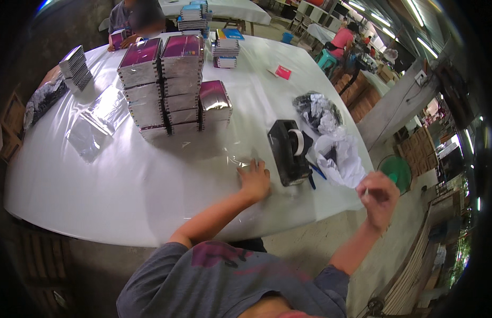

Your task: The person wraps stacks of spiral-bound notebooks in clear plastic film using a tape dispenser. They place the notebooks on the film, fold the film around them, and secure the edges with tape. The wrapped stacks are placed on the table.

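My left hand (254,179) rests on the white-covered table with its fingers spread. Under and around its fingertips lies clear plastic film (236,160), hard to make out against the cover. To its right stands a black tape dispenser (282,153) with a roll of tape. My right hand (379,197) is raised at the table's right edge, its fingers curled together. A small pale bit shows at those fingertips, too small to name. Beyond my left hand rise tall stacks of spiral notebooks (182,82) with purple covers, and a lower stack (216,103) adjoins them on the right.
Blue pens (317,170) lie beside the dispenser, near crumpled white plastic (338,159). Clear plastic sheets (97,122) lie at left, below another notebook stack (76,69). Across the table a person (121,21) holds a purple notebook. A green bin (395,172) stands on the floor.
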Demonstrator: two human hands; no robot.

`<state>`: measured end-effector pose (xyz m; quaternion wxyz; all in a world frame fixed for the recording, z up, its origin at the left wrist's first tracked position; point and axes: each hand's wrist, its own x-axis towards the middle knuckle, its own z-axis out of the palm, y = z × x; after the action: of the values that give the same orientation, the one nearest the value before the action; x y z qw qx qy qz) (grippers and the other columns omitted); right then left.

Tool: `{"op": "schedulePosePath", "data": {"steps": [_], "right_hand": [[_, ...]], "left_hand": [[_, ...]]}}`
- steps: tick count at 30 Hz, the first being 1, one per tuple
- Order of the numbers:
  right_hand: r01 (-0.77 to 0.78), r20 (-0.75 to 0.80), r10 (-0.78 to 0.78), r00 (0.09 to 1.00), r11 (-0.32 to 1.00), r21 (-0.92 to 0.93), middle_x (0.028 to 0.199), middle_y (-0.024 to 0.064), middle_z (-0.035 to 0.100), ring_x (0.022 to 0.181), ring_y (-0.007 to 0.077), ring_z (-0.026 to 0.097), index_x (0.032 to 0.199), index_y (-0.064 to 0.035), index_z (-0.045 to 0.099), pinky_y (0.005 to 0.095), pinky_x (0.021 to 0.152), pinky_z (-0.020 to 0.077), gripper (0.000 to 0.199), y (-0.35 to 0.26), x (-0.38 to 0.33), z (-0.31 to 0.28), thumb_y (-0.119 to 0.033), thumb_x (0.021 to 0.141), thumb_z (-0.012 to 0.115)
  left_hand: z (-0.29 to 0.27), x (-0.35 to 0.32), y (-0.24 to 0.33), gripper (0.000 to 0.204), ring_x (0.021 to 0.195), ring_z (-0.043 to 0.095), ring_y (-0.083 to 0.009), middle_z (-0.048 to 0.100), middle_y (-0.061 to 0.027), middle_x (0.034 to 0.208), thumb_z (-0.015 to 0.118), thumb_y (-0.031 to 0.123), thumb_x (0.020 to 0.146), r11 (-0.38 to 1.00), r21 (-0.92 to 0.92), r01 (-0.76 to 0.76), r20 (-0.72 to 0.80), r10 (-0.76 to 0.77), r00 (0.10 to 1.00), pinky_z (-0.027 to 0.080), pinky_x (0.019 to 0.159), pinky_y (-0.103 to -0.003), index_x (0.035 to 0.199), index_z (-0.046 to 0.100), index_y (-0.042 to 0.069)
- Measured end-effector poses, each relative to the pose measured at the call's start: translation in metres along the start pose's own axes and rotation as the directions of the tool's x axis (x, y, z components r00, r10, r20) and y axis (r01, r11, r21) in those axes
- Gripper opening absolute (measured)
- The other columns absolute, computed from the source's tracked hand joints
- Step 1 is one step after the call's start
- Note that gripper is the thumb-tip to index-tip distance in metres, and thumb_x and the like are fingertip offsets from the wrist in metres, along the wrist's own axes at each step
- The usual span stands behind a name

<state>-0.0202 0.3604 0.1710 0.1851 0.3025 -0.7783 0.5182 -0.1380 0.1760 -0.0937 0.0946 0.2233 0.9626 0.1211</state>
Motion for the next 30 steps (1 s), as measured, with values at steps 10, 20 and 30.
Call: {"op": "schedulePosePath", "data": {"steps": [10,20,30], "right_hand": [[-0.315,0.207,0.312,0.927,0.949,-0.017,0.084,0.0002,0.061,0.072,0.0057,0.053,0.105,-0.0054,0.063,0.0201,0.064,0.0423,0.024,0.151,0.223,0.086,-0.012,0.082,0.067],[-0.588,0.048,0.862,0.504,0.302,0.750,0.112,0.0137,0.048,0.098,0.0234,0.050,0.132,-0.0172,0.036,0.0417,0.084,0.0427,0.076,0.368,0.361,0.186,-0.048,0.072,0.070],[-0.405,0.056,0.936,0.347,0.096,0.909,0.115,0.0231,0.040,0.101,0.0384,0.043,0.131,-0.0072,0.022,0.0623,0.096,0.0298,0.101,0.507,0.460,0.251,-0.060,0.061,0.072]], "left_hand": [[0.001,-0.010,0.018,0.098,0.139,-0.006,-0.0388,0.003,-0.0083,0.153,0.056,0.071,0.067,0.980,-0.190,-0.050,-0.108,0.030,0.994,0.002,0.088,-0.081,0.144,0.024,0.021],[-0.017,-0.013,0.016,0.098,0.139,-0.009,-0.0352,-0.005,-0.0076,0.153,0.061,0.064,0.067,0.959,-0.276,-0.056,0.118,0.092,0.989,0.007,0.084,-0.082,0.145,0.020,0.023],[-0.032,-0.005,-0.016,0.102,0.139,-0.009,-0.0356,-0.001,-0.0083,0.153,0.070,0.056,0.065,0.879,-0.472,-0.060,0.181,0.163,0.970,0.008,0.086,-0.081,0.146,0.019,0.019]]}}
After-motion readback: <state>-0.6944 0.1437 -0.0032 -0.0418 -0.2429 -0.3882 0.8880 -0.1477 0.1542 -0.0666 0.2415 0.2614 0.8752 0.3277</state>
